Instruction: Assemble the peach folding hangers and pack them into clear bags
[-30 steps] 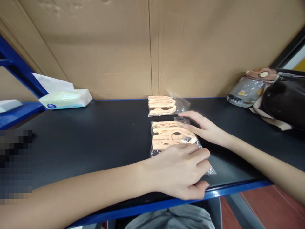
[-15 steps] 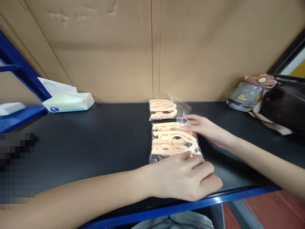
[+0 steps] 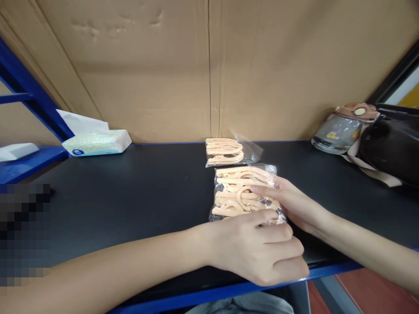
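A clear plastic bag of beige folding hangers (image 3: 234,196) lies near the front of the black table (image 3: 147,196). My left hand (image 3: 255,248) is closed at the bag's near right corner, fingers curled on the plastic; its fingertips are partly hidden. At the right edge, my right hand (image 3: 291,200) grips the same bag, thumb on top and the other fingers behind or under it. Just beyond lies a second clear bag with similar beige hangers (image 3: 224,152), its loose plastic end spreading to the right. Neither hand touches that one.
A tissue pack (image 3: 98,144) sits at the back left, with a white block-like item (image 3: 18,151) farther left. At the back right stand a water bottle (image 3: 338,131) and a black bag (image 3: 391,148) with a beige strap. Cardboard (image 3: 147,74) walls the table's rear.
The near bag has shifted slightly right. My right hand has come nearer, from its far right corner to its right edge, and now grips it. My left hand stays at the near corner.
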`<state>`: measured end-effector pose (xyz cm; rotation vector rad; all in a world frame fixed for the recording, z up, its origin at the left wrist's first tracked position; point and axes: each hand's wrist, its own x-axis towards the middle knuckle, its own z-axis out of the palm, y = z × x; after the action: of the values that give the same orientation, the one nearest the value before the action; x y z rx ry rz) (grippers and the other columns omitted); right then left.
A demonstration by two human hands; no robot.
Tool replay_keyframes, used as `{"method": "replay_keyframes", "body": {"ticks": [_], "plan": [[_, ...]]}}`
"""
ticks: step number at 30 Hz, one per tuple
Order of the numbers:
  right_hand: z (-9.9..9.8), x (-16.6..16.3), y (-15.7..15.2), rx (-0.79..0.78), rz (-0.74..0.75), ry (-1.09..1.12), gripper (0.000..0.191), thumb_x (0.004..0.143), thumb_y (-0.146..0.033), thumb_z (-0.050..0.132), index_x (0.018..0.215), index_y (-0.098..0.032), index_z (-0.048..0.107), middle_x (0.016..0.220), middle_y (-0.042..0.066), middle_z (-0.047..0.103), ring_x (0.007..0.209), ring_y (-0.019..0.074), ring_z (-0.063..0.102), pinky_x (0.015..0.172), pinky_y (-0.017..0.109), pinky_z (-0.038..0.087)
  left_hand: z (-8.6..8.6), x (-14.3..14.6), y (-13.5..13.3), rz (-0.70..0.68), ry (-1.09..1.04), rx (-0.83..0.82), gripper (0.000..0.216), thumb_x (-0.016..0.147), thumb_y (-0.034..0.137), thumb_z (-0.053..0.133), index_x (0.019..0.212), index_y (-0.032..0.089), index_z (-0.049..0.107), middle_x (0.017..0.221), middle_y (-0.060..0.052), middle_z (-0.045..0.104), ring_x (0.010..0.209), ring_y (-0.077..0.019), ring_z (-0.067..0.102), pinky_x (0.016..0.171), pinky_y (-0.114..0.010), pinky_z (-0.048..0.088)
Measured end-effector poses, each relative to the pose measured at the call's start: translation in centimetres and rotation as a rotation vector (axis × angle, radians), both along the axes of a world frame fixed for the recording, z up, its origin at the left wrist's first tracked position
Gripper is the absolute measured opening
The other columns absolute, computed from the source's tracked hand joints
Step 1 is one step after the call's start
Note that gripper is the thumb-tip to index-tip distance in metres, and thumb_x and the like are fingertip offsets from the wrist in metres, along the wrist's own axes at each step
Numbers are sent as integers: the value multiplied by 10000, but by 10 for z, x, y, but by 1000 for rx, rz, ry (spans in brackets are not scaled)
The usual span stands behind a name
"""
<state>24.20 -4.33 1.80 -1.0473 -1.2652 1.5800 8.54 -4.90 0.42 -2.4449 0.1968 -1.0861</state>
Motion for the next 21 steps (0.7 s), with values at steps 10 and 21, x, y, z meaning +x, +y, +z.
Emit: {"method": "replay_keyframes", "body": {"ticks": [10, 21], "plan": [[12, 68, 31, -95, -382, -84, 291, 708, -162, 754, 993, -209, 725, 995, 76, 767, 845, 236, 739, 729, 279, 617, 47, 0, 96, 523, 54, -409, 346, 893, 70, 399, 1223, 106, 498, 1187, -93, 590, 1037, -208, 549, 893, -327, 446], [28, 98, 37, -128, -499, -190, 158, 701, -177, 691, 845, -193, 755, 896, 148, 769, 732, 298, 742, 655, 372, 636, 38, 24, 202, 570, 357, -311, 141, 870, 138, 534, 924, 158, 663, 927, -54, 678, 988, -214, 564, 966, -353, 348]]}}
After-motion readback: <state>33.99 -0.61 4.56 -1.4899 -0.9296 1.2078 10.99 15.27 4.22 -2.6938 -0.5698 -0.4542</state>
